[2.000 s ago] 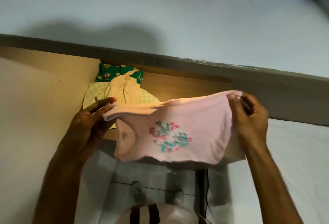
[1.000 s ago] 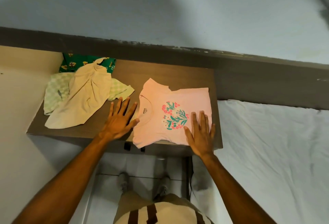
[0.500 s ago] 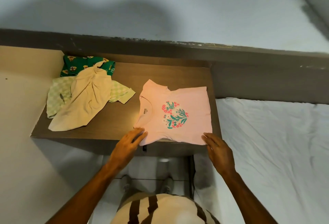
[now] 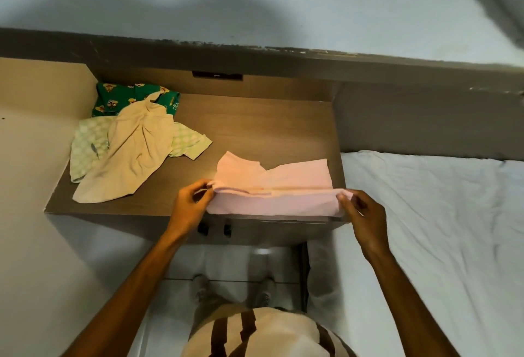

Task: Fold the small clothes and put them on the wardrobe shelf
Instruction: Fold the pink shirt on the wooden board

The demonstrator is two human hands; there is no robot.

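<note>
The pink shirt (image 4: 272,186) is stretched between the two hands on the wooden shelf (image 4: 255,130), its near edge being pinched at one end by the left hand (image 4: 188,206) and at the other by the right hand (image 4: 364,213).

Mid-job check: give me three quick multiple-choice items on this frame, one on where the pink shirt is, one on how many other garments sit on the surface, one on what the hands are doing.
1. Where does the pink shirt lie?
A. right part of the wooden surface
B. on the white bed
C. on the floor

2. How many other garments are piled at left?
A. one
B. three
C. five

3. State of the hands?
A. both flat and empty
B. both pinching the shirt's near edge, lifted
C. one hand only

Answers: 1 A, it lies by the surface's right edge. 2 B, green print, pale checked, cream. 3 B, left hand and right hand each grip an end.
</note>
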